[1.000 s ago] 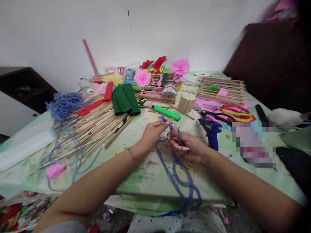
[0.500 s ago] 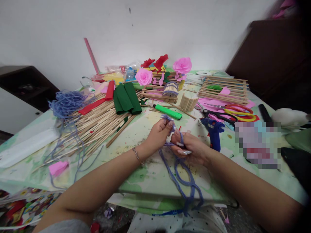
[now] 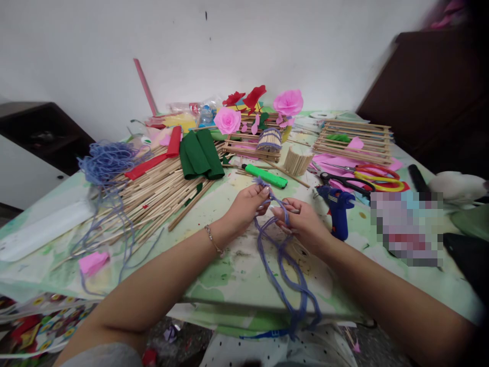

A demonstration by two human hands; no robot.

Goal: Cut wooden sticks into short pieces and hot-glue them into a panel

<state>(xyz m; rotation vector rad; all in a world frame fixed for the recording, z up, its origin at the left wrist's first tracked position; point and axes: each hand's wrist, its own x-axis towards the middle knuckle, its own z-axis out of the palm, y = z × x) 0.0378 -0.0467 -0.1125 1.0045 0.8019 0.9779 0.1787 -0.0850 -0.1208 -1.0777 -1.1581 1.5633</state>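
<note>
Blue-purple yarn (image 3: 280, 255) runs between my two hands and hangs in long loops over the table's front edge. My left hand (image 3: 248, 204) pinches the gathered end of the yarn, with a short tuft showing above the fingertips. To its right, my right hand (image 3: 300, 219) has its fingers closed on a loop of the same yarn. Just beyond my hands lies a green cutter (image 3: 265, 176). A blue glue gun (image 3: 338, 209) rests to the right of my right hand.
Thin wooden sticks (image 3: 153, 199), green paper (image 3: 201, 154) and a yarn heap (image 3: 109, 160) lie left. Paper flowers (image 3: 288, 103), a stick cup (image 3: 298, 160) and a stick frame (image 3: 353, 140) stand behind. Scissors (image 3: 378, 178) lie right, on the tablecloth (image 3: 214, 280).
My right hand has shifted slightly up and turned, moving a little away from my left hand. More yarn now shows stretched between them. The hanging loops have spread a little.
</note>
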